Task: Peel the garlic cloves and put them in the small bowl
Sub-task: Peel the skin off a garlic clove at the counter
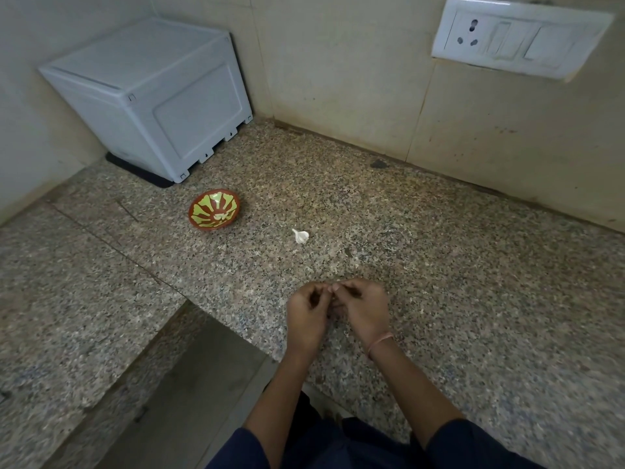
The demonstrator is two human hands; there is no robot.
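- Head view: my left hand (306, 313) and right hand (363, 308) meet at curled fingertips; whether they pinch anything, I cannot tell.
- A garlic clove (300, 236) lies beyond them; the small bowl (211, 227) sits farther left.
- Likely light, papery-skinned, slippery: I'd pinch its pointed tip.

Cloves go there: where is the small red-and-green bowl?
Head view, left of centre, on the granite counter: the red-and-green bowl, between the white plastic box and the white garlic piece.
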